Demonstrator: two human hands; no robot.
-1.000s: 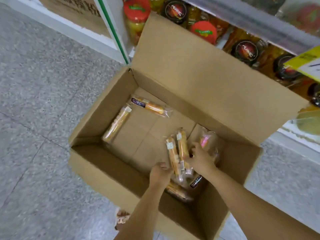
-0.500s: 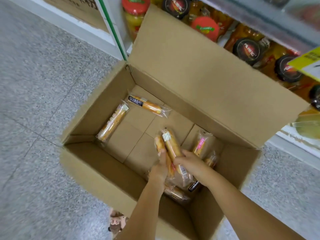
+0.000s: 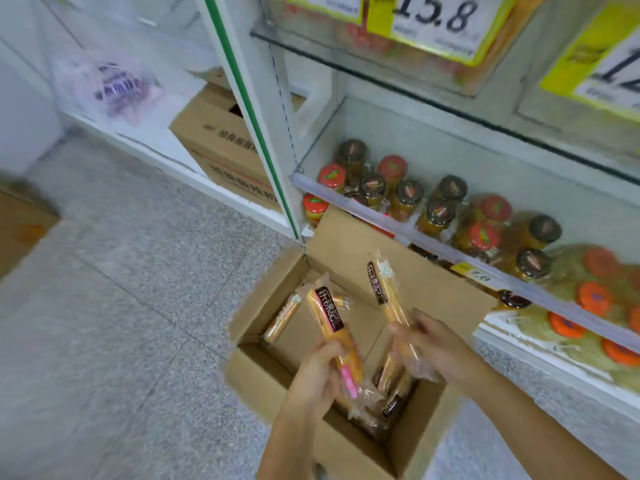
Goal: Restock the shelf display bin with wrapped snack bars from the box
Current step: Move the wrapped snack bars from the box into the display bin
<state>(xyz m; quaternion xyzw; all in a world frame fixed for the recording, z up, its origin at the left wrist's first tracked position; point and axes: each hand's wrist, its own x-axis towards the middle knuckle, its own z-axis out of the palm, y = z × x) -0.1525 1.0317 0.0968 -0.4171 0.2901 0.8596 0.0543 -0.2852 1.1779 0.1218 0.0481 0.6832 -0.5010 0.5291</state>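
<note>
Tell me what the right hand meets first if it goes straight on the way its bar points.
Probably the box's raised back flap, seen just beyond the bar that the right hand holds. Depth is unclear, so it might pass above it.

Bare left hand [image 3: 317,375], right hand [image 3: 440,344] — bare forearms [image 3: 294,441]

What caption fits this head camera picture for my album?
Left hand and right hand each grip wrapped snack bars above the open box.
</note>
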